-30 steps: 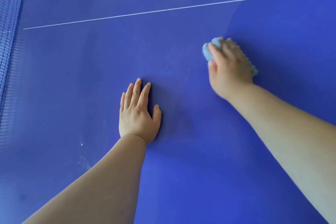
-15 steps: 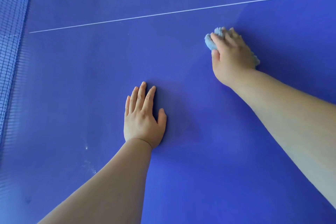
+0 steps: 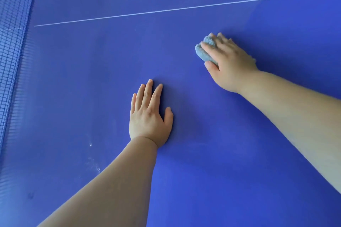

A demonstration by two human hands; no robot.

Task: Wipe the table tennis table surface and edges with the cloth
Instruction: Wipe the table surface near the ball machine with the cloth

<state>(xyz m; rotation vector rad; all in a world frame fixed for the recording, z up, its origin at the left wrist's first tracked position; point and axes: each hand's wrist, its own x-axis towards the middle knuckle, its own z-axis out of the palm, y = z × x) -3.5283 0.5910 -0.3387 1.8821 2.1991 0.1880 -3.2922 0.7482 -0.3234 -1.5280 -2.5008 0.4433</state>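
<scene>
Fingers [image 3: 209, 47] of the right hand [image 3: 230, 62] grip the bunched grey-blue cloth [image 3: 203, 55], wiping the blue table [image 3: 88, 83]; whitish smudges [image 3: 94, 166] probably come next.

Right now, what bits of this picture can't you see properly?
All in the head view:
1. The cloth: mostly hidden under the right hand, so its full shape cannot be told.
2. The table: no outer edge shows, as the frame cuts them all off.
3. The net: cut off by the frame's left edge.
4. The specks, lower left: too small to tell dust from scratches.
</scene>
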